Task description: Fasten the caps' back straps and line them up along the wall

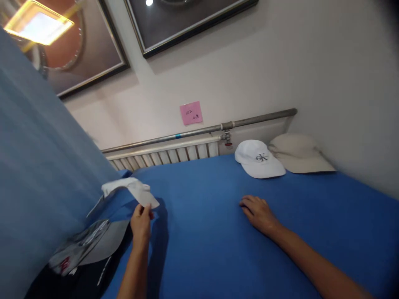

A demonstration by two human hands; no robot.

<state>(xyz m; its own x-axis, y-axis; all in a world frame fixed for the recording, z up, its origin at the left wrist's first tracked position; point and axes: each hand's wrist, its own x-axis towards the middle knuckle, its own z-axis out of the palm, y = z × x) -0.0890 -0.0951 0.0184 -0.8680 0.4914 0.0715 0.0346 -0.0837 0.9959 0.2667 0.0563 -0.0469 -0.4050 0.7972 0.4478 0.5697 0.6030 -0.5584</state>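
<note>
My left hand [141, 220] pinches the brim of a white cap [129, 186], which is tilted above the left part of the blue surface [199, 232]. A thin strip trails from the cap's far left side. Just below it lies a grey cap [107, 245] with a patterned crown and red lettering, on top of dark headwear or cloth [87, 276]. My right hand [258, 212] rests palm down on the blue surface, fingers loosely out and holding nothing. Beyond it sit a white cap with dark "CK" letters [257, 158] and a beige cap [299, 151], side by side.
A light blue curtain [46, 158] hangs along the left edge. Behind the blue surface are a white radiator [168, 155], a metal pipe [264, 119] and a valve [227, 137]. A pink note [191, 113] and framed pictures [187, 20] are on the wall.
</note>
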